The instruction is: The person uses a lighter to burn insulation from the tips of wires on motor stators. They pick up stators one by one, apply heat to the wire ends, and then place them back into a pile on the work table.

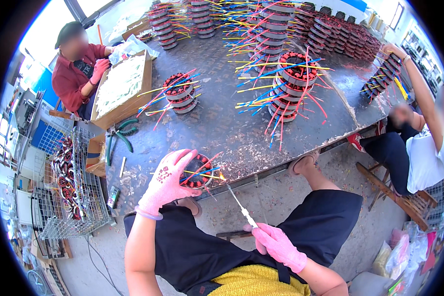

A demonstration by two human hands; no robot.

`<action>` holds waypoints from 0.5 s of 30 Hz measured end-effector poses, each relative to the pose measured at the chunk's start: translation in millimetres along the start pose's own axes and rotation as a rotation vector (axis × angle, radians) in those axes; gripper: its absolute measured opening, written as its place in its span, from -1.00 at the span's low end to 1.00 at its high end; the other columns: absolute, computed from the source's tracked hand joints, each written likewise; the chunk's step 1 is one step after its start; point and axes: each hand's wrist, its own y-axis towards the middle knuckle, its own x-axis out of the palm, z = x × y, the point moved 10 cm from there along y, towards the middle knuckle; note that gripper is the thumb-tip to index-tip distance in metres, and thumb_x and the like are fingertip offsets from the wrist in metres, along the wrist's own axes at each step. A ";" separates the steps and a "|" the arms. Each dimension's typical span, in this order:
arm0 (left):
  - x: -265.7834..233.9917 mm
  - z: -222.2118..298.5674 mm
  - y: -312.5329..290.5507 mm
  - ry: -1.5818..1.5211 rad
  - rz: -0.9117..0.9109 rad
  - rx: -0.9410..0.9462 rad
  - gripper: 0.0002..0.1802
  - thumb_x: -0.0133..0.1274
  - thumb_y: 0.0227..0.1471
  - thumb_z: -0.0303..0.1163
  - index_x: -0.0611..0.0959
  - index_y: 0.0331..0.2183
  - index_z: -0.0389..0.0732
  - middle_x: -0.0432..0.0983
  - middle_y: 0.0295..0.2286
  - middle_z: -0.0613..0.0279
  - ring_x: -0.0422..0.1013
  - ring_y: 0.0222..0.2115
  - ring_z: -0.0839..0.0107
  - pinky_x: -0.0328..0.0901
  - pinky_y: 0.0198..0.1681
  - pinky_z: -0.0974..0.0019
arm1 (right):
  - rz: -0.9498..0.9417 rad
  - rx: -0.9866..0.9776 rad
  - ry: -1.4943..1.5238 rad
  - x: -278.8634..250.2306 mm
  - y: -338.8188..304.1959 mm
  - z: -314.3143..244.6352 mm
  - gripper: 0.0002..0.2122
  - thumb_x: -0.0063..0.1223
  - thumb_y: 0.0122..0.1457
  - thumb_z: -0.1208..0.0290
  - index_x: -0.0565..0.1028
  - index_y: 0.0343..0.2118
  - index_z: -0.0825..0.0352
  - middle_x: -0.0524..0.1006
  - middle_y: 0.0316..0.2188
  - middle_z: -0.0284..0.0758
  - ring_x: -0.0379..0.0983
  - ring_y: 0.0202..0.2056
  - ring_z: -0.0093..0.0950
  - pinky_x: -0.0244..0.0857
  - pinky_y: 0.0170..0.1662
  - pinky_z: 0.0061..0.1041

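My left hand point(170, 180), in a pink glove, is closed round a motor stator point(198, 172) at the table's near edge. Red, blue and yellow wires stick out of the stator toward the right. In my pink-gloved right hand point(276, 245) is a thin stick-like tool point(245, 212) with a white handle, pointing up and to the left. A small orange flame point(221, 175) shows at its tip, close beside the ends of the yellow wires. Whether the flame touches a wire I cannot tell.
A short stator stack point(180, 93) and a taller one point(293, 89) stand on the dark table point(222, 128). Green-handled pliers point(121, 133) lie left, near a cardboard box point(145, 81) of white pieces. A wire basket point(79, 197) stands lower left. Co-workers sit at left and right.
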 end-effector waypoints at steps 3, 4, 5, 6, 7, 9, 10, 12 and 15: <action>-0.5 -0.4 -1.1 -0.006 0.002 -0.004 0.12 0.50 -0.55 -0.25 0.40 0.15 -0.20 0.32 0.09 -0.02 0.26 0.12 -0.02 0.18 0.19 0.07 | -0.008 0.029 -0.005 0.9 1.8 2.7 -0.65 -0.17 0.38 0.26 0.47 0.06 0.39 0.31 -0.63 -0.50 0.22 -0.59 -0.70 0.09 -0.49 -0.65; -1.1 -0.7 -1.6 -0.005 0.005 -0.004 0.12 0.50 -0.55 -0.25 0.40 0.15 -0.20 0.32 0.09 -0.02 0.26 0.12 -0.02 0.18 0.19 0.07 | -0.011 0.022 0.036 1.7 2.2 3.4 -0.65 -0.17 0.38 0.26 0.47 0.05 0.39 0.31 -0.64 -0.50 0.22 -0.59 -0.70 0.10 -0.49 -0.65; -1.1 -0.4 -1.3 -0.005 0.003 -0.006 0.12 0.50 -0.55 -0.25 0.40 0.15 -0.20 0.32 0.09 -0.03 0.26 0.12 -0.02 0.18 0.19 0.07 | -0.012 0.014 0.076 2.2 2.3 5.1 -0.65 -0.17 0.38 0.26 0.47 0.05 0.38 0.31 -0.64 -0.50 0.23 -0.59 -0.70 0.10 -0.49 -0.65; -1.2 0.4 -0.9 -0.004 0.001 -0.009 0.12 0.50 -0.55 -0.25 0.40 0.15 -0.21 0.32 0.09 -0.03 0.26 0.12 -0.02 0.18 0.19 0.07 | -0.014 0.007 0.116 2.5 2.3 5.8 -0.65 -0.17 0.38 0.25 0.47 0.05 0.38 0.31 -0.64 -0.50 0.23 -0.59 -0.70 0.10 -0.49 -0.65; -1.1 0.9 -0.6 -0.004 -0.001 -0.011 0.12 0.50 -0.55 -0.25 0.40 0.15 -0.21 0.32 0.09 -0.03 0.26 0.12 -0.02 0.18 0.19 0.07 | -0.008 0.011 0.113 1.9 1.9 5.4 -0.65 -0.16 0.38 0.25 0.47 0.05 0.38 0.31 -0.64 -0.50 0.23 -0.59 -0.70 0.10 -0.49 -0.65; -0.9 0.6 0.0 -0.011 -0.008 -0.016 0.12 0.50 -0.55 -0.25 0.40 0.15 -0.21 0.32 0.09 -0.03 0.26 0.12 -0.02 0.18 0.20 0.08 | 0.002 0.019 0.103 0.9 0.7 3.9 -0.65 -0.16 0.38 0.25 0.47 0.05 0.37 0.31 -0.64 -0.50 0.23 -0.59 -0.71 0.09 -0.50 -0.65; -0.8 0.4 0.1 -0.014 -0.011 -0.018 0.12 0.50 -0.55 -0.25 0.40 0.15 -0.21 0.32 0.09 -0.03 0.26 0.12 -0.02 0.18 0.20 0.08 | 0.000 0.013 0.081 0.4 0.9 3.9 -0.65 -0.16 0.38 0.25 0.47 0.05 0.37 0.31 -0.64 -0.50 0.22 -0.59 -0.71 0.09 -0.50 -0.65; -0.6 0.8 0.3 -0.012 -0.009 -0.017 0.12 0.51 -0.55 -0.25 0.40 0.15 -0.21 0.32 0.09 -0.03 0.26 0.12 -0.02 0.18 0.20 0.08 | 0.001 0.001 0.037 -1.3 1.2 4.3 -0.65 -0.16 0.38 0.24 0.47 0.06 0.37 0.30 -0.64 -0.51 0.22 -0.59 -0.71 0.09 -0.50 -0.66; -0.3 0.2 -0.2 -0.011 -0.008 -0.019 0.12 0.50 -0.56 -0.24 0.40 0.15 -0.21 0.32 0.09 -0.03 0.26 0.12 -0.02 0.17 0.20 0.07 | -0.009 0.006 0.016 0.9 1.5 0.9 -0.65 -0.16 0.38 0.25 0.47 0.06 0.37 0.30 -0.64 -0.51 0.22 -0.59 -0.70 0.09 -0.49 -0.65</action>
